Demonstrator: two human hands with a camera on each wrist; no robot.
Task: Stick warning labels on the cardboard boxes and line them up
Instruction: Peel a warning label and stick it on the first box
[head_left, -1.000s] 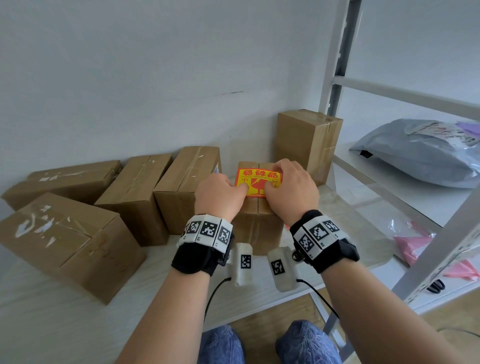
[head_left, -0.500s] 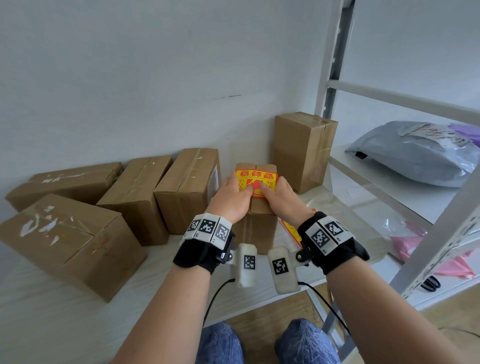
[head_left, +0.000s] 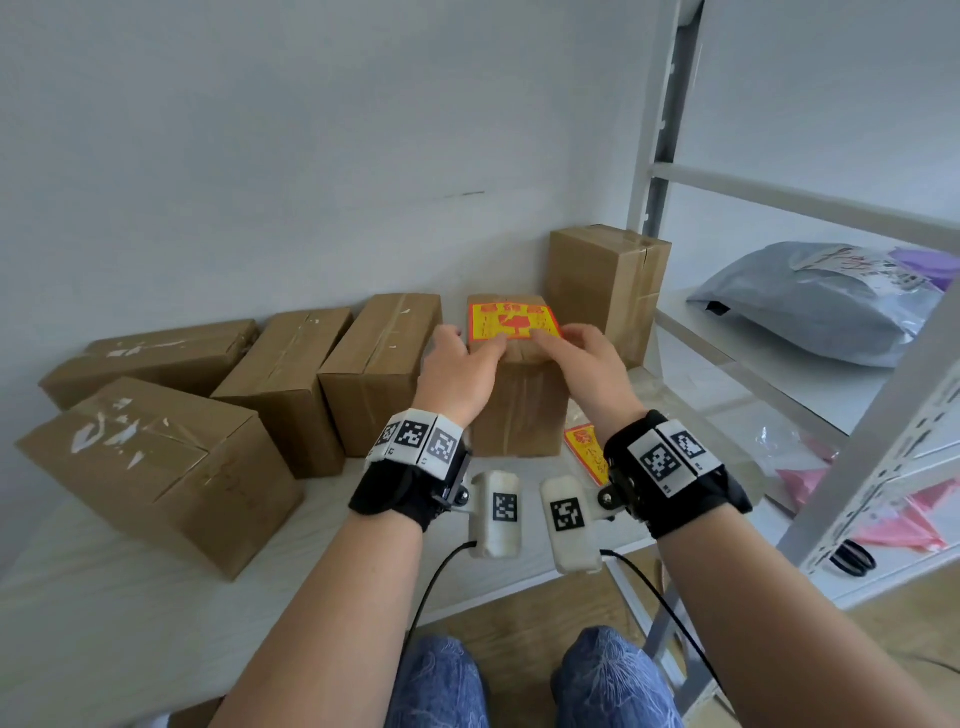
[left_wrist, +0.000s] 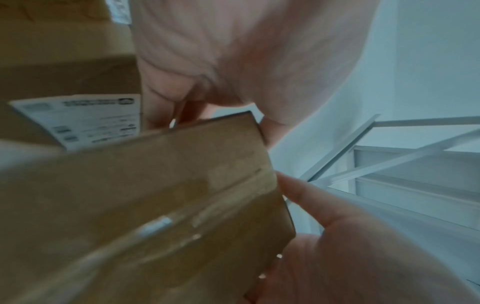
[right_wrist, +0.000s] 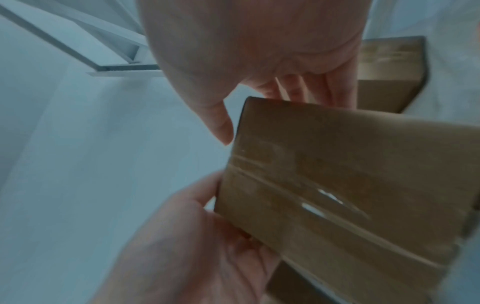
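A small upright cardboard box (head_left: 514, 410) stands at mid-table with a yellow and red warning label (head_left: 514, 322) stuck flat on its top. My left hand (head_left: 457, 369) grips its upper left corner, thumb laid on the top near the label's front edge. My right hand (head_left: 582, 358) grips the upper right corner in the same way. In the wrist views the box (left_wrist: 155, 205) (right_wrist: 350, 185) fills the frame, blurred, with fingers over its top edge. Three unlabelled boxes (head_left: 379, 364) (head_left: 283, 384) (head_left: 150, 353) lie in a row to its left.
A larger box (head_left: 156, 478) lies at the front left and a tall one (head_left: 605, 291) at the back right. Spare labels (head_left: 587, 452) lie on the table (head_left: 104, 597) under my right wrist. The metal rack on the right holds a grey mailer bag (head_left: 821, 306) and pink bags (head_left: 904, 525).
Both hands slid from pressing on the label back to the box's top corners and took hold. The box has moved away toward the wall, its front now level with the neighbouring box.
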